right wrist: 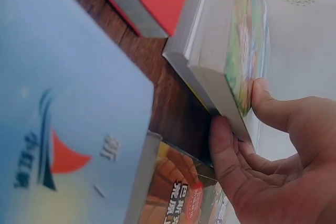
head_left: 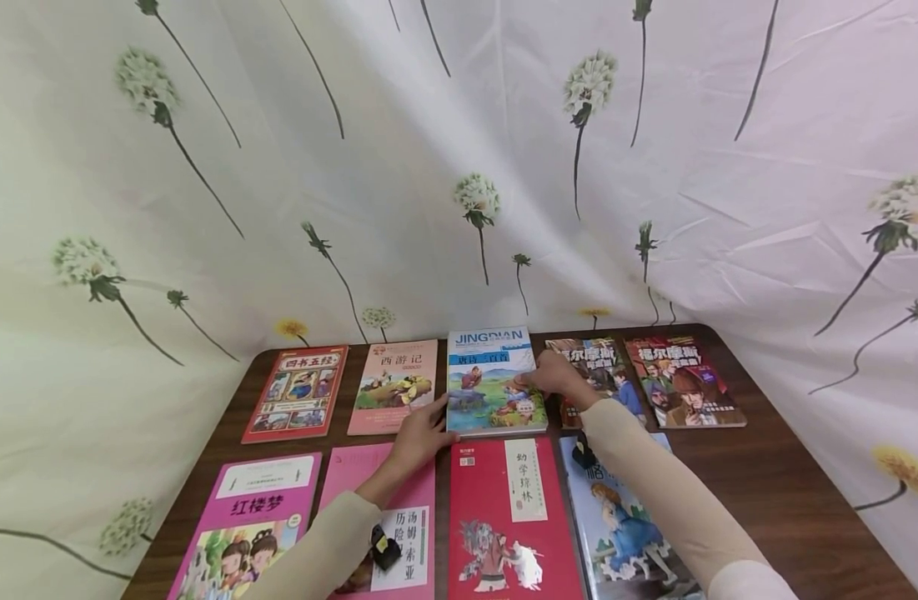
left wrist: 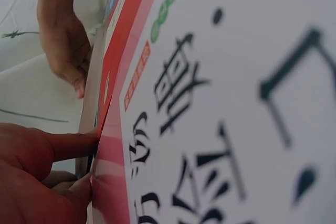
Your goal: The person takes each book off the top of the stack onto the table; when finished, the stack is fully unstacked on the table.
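Note:
A blue-and-white book (head_left: 496,387) with a picture cover lies in the back row; the right wrist view shows it on top of another thick book (right wrist: 181,30). My right hand (head_left: 562,377) grips the top book by its right side, thumb on the cover and fingers at the page edge (right wrist: 210,80). Near the front left corner, my left hand (head_left: 421,433) touches the stack's edge with extended fingers. In the left wrist view, the left hand (left wrist: 44,174) is partly hidden behind a pink book (left wrist: 113,166). Beneath the left wrist lies that pink book.
Beside the stack are a pink book (head_left: 394,387) and a dark comic-style book (head_left: 627,392). A red book (head_left: 504,533) and a blue book (head_left: 624,533) lie in front. Behind the dark wooden table (head_left: 774,492) hangs a dandelion-print cloth (head_left: 398,183).

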`<state>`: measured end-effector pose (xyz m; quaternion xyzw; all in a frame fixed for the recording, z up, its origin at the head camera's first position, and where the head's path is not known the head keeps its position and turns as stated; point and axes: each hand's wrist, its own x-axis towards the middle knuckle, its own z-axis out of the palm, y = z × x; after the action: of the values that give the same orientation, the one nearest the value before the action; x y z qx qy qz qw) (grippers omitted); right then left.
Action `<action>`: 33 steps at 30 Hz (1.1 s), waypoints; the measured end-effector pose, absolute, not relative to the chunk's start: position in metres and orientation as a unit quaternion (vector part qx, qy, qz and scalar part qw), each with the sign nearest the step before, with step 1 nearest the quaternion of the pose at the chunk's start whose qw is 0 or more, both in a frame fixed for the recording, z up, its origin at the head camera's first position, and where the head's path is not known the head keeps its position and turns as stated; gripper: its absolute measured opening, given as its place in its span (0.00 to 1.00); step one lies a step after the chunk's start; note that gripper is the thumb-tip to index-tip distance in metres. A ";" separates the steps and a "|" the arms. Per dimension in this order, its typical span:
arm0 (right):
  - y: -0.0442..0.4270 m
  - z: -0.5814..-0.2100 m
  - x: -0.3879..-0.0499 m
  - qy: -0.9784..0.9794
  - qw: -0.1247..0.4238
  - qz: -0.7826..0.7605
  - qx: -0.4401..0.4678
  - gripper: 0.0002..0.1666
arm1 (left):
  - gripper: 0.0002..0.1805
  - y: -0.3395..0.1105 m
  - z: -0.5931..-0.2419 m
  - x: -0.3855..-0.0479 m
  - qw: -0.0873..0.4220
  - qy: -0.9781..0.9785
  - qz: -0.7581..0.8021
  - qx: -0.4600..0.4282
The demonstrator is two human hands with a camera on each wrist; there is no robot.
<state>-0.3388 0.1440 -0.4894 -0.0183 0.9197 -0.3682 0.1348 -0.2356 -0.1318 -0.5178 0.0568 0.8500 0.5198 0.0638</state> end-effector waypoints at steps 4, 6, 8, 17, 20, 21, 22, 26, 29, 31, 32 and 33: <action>0.146 -0.489 -0.341 0.913 0.139 -0.382 -0.019 0.20 | 0.42 -0.132 -0.517 -0.236 0.066 0.849 0.521 0.053; 0.149 -0.490 -0.345 0.913 0.131 -0.386 -0.027 0.24 | 0.42 -0.132 -0.517 -0.236 0.066 0.849 0.521 0.053; 0.152 -0.489 -0.349 0.912 0.120 -0.391 -0.034 0.30 | 0.42 -0.132 -0.516 -0.236 0.063 0.850 0.520 0.052; 0.165 -0.475 -0.344 0.871 0.119 -0.477 -0.004 0.19 | 0.41 -0.130 -0.515 -0.234 0.060 0.855 0.512 0.057; 0.168 -0.470 -0.339 0.854 0.130 -0.504 -0.001 0.27 | 0.41 -0.130 -0.515 -0.233 0.058 0.855 0.513 0.058; 0.168 -0.468 -0.337 0.850 0.131 -0.510 0.002 0.29 | 0.41 -0.130 -0.515 -0.233 0.058 0.854 0.513 0.059; 0.169 -0.466 -0.336 0.848 0.132 -0.514 0.006 0.30 | 0.41 -0.130 -0.515 -0.233 0.057 0.855 0.513 0.060; 0.172 -0.460 -0.333 0.849 0.131 -0.512 0.011 0.31 | 0.41 -0.130 -0.515 -0.232 0.057 0.854 0.514 0.059; 0.175 -0.458 -0.332 0.849 0.131 -0.511 0.016 0.32 | 0.41 -0.130 -0.515 -0.232 0.057 0.855 0.513 0.057; 0.178 -0.456 -0.331 0.852 0.132 -0.507 0.018 0.32 | 0.41 -0.130 -0.515 -0.232 0.057 0.856 0.512 0.055; 0.180 -0.455 -0.329 0.852 0.133 -0.506 0.018 0.33 | 0.41 -0.130 -0.515 -0.232 0.059 0.856 0.511 0.054; 0.182 -0.454 -0.328 0.850 0.135 -0.508 0.020 0.33 | 0.41 -0.130 -0.515 -0.233 0.058 0.857 0.510 0.055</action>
<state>-0.3283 0.1818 -0.4536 0.0202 0.8502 -0.5084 0.1353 -0.2325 -0.1304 -0.5151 0.0553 0.8566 0.5097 0.0578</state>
